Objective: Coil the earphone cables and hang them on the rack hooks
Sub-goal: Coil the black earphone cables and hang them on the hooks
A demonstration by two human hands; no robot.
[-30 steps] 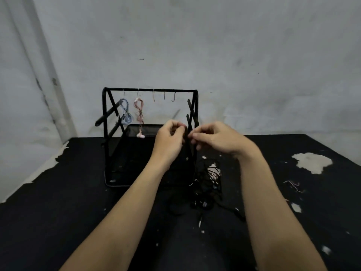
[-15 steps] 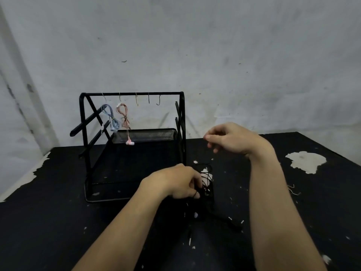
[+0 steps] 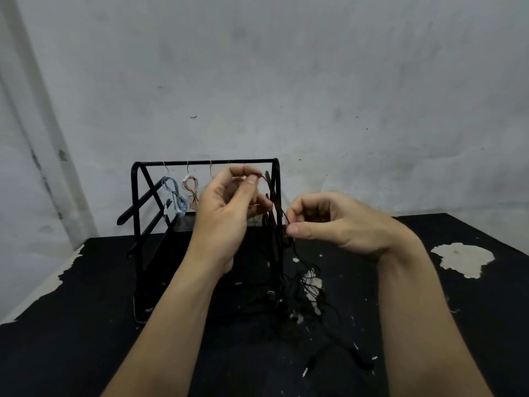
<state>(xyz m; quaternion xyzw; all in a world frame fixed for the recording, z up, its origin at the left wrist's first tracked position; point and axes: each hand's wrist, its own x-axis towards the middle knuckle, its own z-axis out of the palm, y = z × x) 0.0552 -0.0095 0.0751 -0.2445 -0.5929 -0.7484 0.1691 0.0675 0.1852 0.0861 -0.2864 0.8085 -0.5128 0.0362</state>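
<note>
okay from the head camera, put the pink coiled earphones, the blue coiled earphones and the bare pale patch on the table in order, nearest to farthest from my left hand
From the left hand:
1. pink coiled earphones, hanging on the rack just left of the hand.
2. blue coiled earphones, one hook further left.
3. bare pale patch, far off on the table's right side, past the right hand.

A black tabletop is seen, its coating worn away in pale patches at the right and along the left edge. A stained grey wall is seen at the far side.
</note>
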